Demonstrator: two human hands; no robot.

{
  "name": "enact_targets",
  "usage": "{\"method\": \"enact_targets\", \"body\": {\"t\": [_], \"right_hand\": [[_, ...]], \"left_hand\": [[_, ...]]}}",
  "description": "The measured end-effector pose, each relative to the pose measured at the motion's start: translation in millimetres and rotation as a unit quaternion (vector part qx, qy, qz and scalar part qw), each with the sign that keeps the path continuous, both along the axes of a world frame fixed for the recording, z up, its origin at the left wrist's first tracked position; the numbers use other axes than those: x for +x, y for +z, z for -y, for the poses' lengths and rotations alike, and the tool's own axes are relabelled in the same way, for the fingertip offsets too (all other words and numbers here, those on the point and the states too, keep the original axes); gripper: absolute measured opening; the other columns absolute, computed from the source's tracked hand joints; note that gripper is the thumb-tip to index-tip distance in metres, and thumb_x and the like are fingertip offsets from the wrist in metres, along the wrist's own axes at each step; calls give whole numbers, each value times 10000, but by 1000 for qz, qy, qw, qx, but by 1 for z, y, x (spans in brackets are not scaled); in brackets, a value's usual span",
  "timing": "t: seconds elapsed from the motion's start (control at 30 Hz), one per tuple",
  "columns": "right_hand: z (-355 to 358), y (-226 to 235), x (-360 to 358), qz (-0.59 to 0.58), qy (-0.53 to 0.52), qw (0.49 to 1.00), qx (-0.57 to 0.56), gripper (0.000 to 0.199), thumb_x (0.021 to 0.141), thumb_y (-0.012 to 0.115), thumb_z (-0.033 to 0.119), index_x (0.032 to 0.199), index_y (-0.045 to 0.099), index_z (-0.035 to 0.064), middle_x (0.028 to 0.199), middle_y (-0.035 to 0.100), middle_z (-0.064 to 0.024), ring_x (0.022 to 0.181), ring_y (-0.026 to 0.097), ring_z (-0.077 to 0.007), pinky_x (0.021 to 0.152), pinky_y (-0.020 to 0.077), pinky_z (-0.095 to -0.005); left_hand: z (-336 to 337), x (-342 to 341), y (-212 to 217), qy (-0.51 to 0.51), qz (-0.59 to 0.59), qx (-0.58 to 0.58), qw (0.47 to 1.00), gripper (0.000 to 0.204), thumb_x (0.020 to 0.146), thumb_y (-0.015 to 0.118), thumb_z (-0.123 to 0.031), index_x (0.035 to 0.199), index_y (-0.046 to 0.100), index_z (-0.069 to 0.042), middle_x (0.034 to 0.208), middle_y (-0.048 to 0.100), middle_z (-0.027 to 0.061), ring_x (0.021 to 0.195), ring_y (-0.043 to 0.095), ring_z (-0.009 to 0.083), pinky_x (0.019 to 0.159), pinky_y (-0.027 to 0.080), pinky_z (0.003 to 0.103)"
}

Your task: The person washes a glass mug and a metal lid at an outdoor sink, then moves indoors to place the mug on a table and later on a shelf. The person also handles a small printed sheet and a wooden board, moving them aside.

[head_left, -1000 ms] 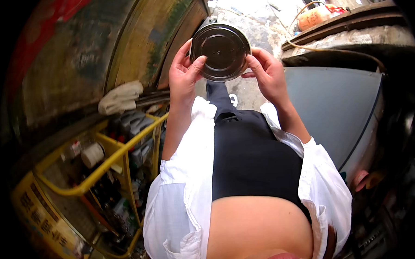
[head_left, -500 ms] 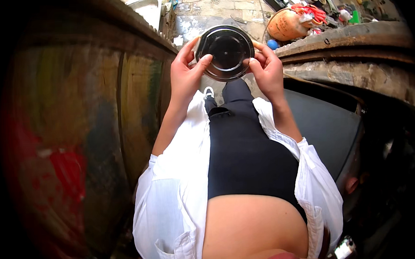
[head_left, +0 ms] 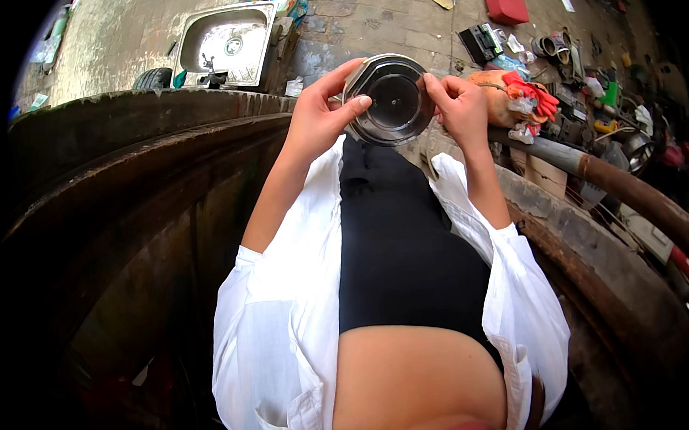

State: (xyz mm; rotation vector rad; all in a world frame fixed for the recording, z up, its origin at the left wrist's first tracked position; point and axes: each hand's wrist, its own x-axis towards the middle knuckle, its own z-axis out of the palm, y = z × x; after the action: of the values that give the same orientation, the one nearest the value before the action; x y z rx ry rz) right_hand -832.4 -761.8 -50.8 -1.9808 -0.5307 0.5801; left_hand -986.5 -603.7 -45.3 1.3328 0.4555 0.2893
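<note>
A round lidded bowl (head_left: 392, 104) with a see-through lid and a dark inside is held up in front of my body, a pale edge showing at its far left side. My left hand (head_left: 326, 114) is closed round its left side, thumb on top of the lid and fingers underneath. On the right, my right hand (head_left: 460, 106) pinches the lid's edge between thumb and bent forefinger. What lies inside the bowl is too dark to make out.
Beyond my left hand stands a steel sink (head_left: 227, 45), with a tyre (head_left: 152, 79) beside it. To the right are an orange gas cylinder (head_left: 493, 101) with red gloves (head_left: 533, 95), a red container (head_left: 506, 5), a rusty pipe (head_left: 627, 183) and scattered clutter. Dark walls flank me.
The view has moved forward past the doorway, showing more of the yard. The bowl has shifted slightly right and down and tilted; my right hand has moved from its side to the lid's upper right edge.
</note>
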Motion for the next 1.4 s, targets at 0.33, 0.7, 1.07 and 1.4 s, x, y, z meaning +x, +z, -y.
{"method": "enact_targets", "body": {"t": [0.33, 0.7, 1.07, 1.4], "right_hand": [[-171, -28, 129, 117, 123, 979, -115, 434, 754, 669, 430, 618, 607, 22, 534, 581, -64, 482, 551, -131, 470, 414, -260], [-432, -95, 215, 138, 277, 950, 40, 200, 735, 710, 224, 744, 658, 31, 618, 645, -69, 552, 631, -127, 514, 483, -232], [-666, -183, 197, 15, 605, 795, -26, 257, 787, 663, 184, 993, 632, 33, 793, 665, -116, 705, 660, -199, 659, 516, -285], [-757, -440, -14, 15, 631, 775, -29, 645, 818, 603, 372, 1235, 406, -78, 1190, 503, -253, 1119, 474, -366, 945, 376, -398]], "left_hand": [[-128, 106, -36, 83, -15, 55, 995, 472, 768, 659, -56, 1220, 524, -51, 1094, 609, 43, 639, 486, 10, 531, 410, 169], [-356, 161, -101, 107, -13, 15, 994, 502, 808, 611, -21, 1279, 440, 5, 1177, 553, 86, 960, 563, 97, 786, 482, 214], [-452, 133, -184, 440, -95, -87, 889, 491, 805, 587, 7, 1273, 439, -10, 1157, 556, 103, 943, 580, 129, 806, 484, 241], [-472, 114, -488, 713, -55, -442, 542, 372, 855, 574, -52, 1201, 453, -115, 1001, 566, 18, 900, 570, 108, 721, 490, 285]]}}
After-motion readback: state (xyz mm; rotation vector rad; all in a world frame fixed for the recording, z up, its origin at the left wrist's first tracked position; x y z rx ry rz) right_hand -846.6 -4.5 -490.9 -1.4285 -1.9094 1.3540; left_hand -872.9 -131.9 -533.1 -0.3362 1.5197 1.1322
